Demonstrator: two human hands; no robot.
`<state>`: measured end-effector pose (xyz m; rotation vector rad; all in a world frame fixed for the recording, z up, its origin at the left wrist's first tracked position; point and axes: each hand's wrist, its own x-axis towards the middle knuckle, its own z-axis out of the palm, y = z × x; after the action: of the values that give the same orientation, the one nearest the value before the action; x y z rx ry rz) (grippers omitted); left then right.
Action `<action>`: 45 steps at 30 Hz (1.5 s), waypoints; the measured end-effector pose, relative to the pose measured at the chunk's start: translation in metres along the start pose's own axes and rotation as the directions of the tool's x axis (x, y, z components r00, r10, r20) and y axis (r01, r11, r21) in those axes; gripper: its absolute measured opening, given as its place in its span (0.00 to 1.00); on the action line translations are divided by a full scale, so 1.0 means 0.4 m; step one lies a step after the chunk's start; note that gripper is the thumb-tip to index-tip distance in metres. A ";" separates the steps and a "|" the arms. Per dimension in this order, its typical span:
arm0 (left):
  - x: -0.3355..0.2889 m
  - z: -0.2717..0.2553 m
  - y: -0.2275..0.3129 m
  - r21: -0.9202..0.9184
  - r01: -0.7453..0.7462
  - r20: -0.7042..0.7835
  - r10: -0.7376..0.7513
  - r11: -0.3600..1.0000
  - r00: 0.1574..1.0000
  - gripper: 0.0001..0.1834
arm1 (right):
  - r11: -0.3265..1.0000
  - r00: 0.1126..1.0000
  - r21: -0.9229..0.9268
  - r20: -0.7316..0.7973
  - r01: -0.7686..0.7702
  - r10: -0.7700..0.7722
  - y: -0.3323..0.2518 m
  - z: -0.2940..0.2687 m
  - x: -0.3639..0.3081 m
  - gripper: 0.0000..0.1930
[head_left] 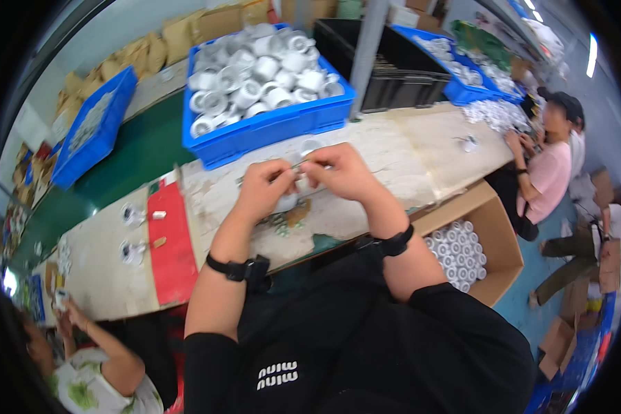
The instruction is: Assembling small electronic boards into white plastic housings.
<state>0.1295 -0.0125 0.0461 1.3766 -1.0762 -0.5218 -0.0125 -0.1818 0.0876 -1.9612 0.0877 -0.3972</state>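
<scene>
Above the worktable, my left hand [264, 188] and my right hand [340, 170] meet with fingertips pinched together. Between them is something small and thin, with a whitish part below it, too blurred to name. Just under my left hand sits a white, rounded housing [286, 202], partly covered by the fingers. A second white cup-like housing [310, 146] stands beyond my knuckles. Small pale green pieces [281, 225] lie scattered on the table nearer my body, beside a brownish patch.
Beyond my hands, a blue crate [269, 131] is heaped with white housings; a black crate [407, 86] stands to its right. An open carton [504, 259] of white cylinders is at my right. A red sheet [169, 241] lies leftward. Co-workers sit at both sides.
</scene>
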 end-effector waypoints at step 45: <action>-0.044 -0.080 0.005 0.327 -0.247 -0.208 0.324 0.912 0.923 0.38 | 0.961 0.994 0.256 -0.006 -0.106 0.111 0.004 0.026 0.168 0.24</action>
<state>0.1477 0.0192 0.0475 1.4616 -1.1467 0.0412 0.0543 -0.1897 0.0981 -1.6897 0.1496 -0.3384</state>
